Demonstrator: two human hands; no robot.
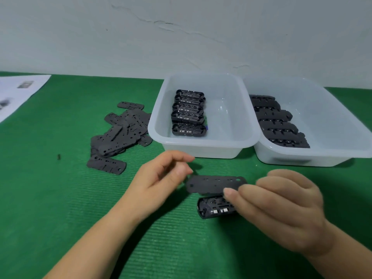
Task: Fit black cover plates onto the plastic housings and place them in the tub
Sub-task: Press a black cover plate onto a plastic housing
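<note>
A plate (214, 184) is pinched by the right hand (285, 210) above a housing (215, 207), apparently held too; the left hand (161, 178), loosely curled and empty, is just beside the plate.

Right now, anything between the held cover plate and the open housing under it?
Nothing visible. The right hand pinches the cover plate just above the housing on the green mat; the left hand sits off the plate's left end.

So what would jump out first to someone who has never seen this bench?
Probably the two hands at the front: the right hand pinches a black cover plate just above an open housing on the green mat. Behind sit two pale tubs, the left tub holding a row of housings, with a loose heap of plates beside it.
</note>
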